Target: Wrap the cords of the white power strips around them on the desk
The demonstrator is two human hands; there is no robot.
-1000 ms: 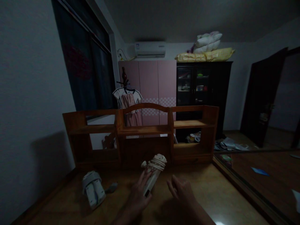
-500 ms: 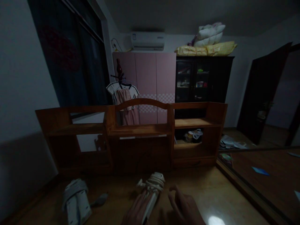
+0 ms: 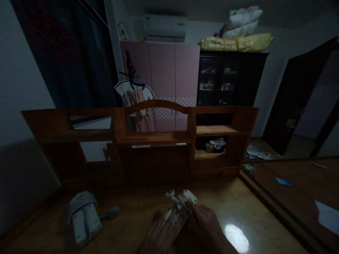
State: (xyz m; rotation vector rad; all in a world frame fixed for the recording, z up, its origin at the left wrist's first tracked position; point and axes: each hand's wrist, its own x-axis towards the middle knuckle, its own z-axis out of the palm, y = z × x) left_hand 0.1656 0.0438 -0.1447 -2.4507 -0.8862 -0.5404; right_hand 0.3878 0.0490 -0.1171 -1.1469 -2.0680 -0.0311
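Note:
A white power strip (image 3: 180,203) with its cord wound round it lies on the wooden desk (image 3: 132,218), just in front of me. My left hand (image 3: 161,234) rests over its near end with the fingers closed around it. My right hand (image 3: 205,227) has its fingers on the far, cord-wrapped end, beside the plug. A second white power strip (image 3: 83,217), also wrapped in its cord, lies at the left of the desk with its plug next to it, and neither hand touches it.
A wooden shelf unit (image 3: 156,141) stands along the desk's back edge. A dark table (image 3: 299,190) with blue and white paper scraps adjoins on the right. Behind are a pink wardrobe (image 3: 169,81), a dark cabinet and an open doorway.
My right hand has moved left onto the wrapped end of the power strip. The strip has come lower and nearer to me. The view has shifted closer to the desk.

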